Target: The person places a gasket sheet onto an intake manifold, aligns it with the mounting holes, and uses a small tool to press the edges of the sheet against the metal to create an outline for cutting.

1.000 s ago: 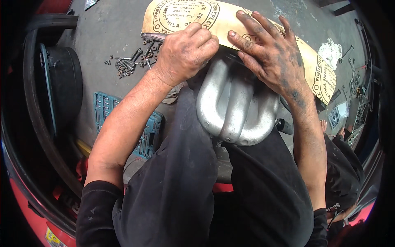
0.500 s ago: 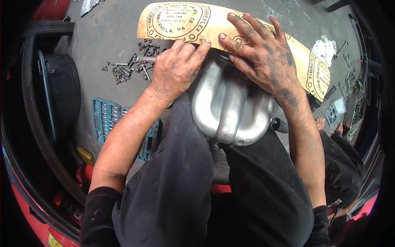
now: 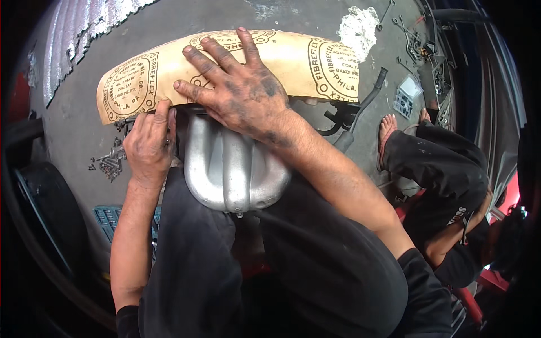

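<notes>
A large tan gasket sheet (image 3: 131, 84) printed with circular stamps lies curved across the top of a silver curved-pipe metal manifold (image 3: 236, 174), which rests between my dark-trousered legs. My right hand (image 3: 245, 96) is open, flat on the sheet with fingers spread. My left hand (image 3: 149, 141) is curled at the sheet's lower left edge, with the thumb and forefinger on that edge beside the manifold's top. What its curled fingertips hold beneath is partly hidden. A dark fitting with a hose (image 3: 344, 118) shows under the sheet's right end.
Loose bolts (image 3: 110, 166) and a teal socket case (image 3: 110, 222) lie left, near a black tyre (image 3: 62, 214). Another person (image 3: 445, 169), barefoot, sits at right by a small parts box (image 3: 407, 98), wrenches (image 3: 400, 28) and crumpled white material (image 3: 357, 34). Corrugated foil sheet (image 3: 73, 34) lies top left.
The view has swung rightward, showing more of the other person. My right hand has moved left across the sheet, fingers stretched higher. My left hand stays at the sheet's lower edge.
</notes>
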`<state>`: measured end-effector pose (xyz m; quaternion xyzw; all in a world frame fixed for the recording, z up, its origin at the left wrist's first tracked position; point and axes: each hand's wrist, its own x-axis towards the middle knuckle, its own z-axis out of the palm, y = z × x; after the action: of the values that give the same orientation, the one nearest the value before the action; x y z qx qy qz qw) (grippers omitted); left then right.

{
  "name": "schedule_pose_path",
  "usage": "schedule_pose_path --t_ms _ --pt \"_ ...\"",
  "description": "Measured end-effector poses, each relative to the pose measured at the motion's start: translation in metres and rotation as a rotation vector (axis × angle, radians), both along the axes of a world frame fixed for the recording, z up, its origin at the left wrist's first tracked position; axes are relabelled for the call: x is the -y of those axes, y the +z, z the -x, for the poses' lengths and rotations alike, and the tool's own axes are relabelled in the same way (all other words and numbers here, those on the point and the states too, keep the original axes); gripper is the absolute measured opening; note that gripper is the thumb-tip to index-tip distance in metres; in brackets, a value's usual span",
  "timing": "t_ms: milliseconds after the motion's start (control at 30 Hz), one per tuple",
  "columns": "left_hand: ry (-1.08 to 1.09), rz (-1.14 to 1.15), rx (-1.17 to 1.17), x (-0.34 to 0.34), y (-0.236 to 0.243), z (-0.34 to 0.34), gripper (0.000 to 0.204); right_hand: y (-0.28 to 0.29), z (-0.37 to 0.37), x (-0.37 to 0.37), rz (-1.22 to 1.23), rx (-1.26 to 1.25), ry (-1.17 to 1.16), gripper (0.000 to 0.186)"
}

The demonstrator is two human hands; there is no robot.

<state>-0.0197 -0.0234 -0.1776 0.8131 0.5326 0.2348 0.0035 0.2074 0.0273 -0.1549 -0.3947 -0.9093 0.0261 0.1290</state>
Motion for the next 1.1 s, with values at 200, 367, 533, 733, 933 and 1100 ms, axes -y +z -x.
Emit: schedule_pose_path --t_ms 200,367,533,733,933,1100 --pt "-0.105 -0.123 0.009 -0.011 0.004 0.0 0.024 0.027 -0.052 0.017 0.12 -0.032 -0.07 0.046" --pt "-0.097 -0.116 0.018 -0.014 -0.011 0.006 0.018 0.057 -0.11 0.022 0.008 -0.075 -0.067 0.036" --pt "-0.034 -0.086 0.146 -0.014 -0.014 0.009 0.015 0.102 -0.102 -0.016 0.435 -0.096 -0.052 0.026" --pt "-0.024 -0.045 0.19 -0.013 -0.01 0.004 0.014 0.131 -0.072 -0.017 0.955 -0.092 -0.485 0.02" --pt "-0.022 -0.041 0.16 -0.008 -0.011 0.012 0.013 0.077 -0.102 0.004 0.054 0.015 0.036 0.033" --pt "-0.043 -0.059 0.18 -0.012 -0.012 0.0 0.017 0.023 -0.136 0.029 -0.271 -0.055 -0.015 0.033"
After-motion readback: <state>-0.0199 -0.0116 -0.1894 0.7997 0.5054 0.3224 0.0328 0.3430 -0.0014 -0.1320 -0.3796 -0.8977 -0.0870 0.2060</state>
